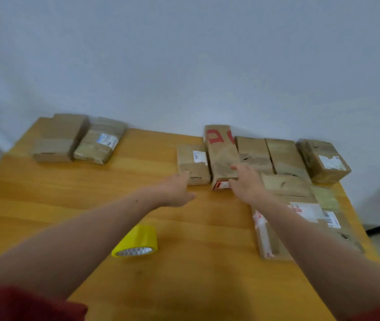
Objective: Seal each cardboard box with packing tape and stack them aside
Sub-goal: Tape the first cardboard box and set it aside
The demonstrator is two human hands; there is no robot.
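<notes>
Several brown cardboard boxes lie along the far side of a wooden table (pixel 91 200). My left hand (pixel 177 191) reaches the near left corner of a small box with a white label (pixel 192 163), fingers extended. My right hand (pixel 247 184) touches the near end of a long box with red print (pixel 221 151), fingers spread and straight. A yellow roll of packing tape (pixel 137 240) lies on the table near me, between my arms. Two boxes sit apart at the far left, a plain one (pixel 57 137) and a labelled one (pixel 99 143).
More boxes line the far right, the last of them a labelled box (pixel 323 161) at the corner. A large flat box (pixel 305 214) lies partly under my right forearm. A pale wall stands directly behind the table. The table's right edge drops to a grey floor.
</notes>
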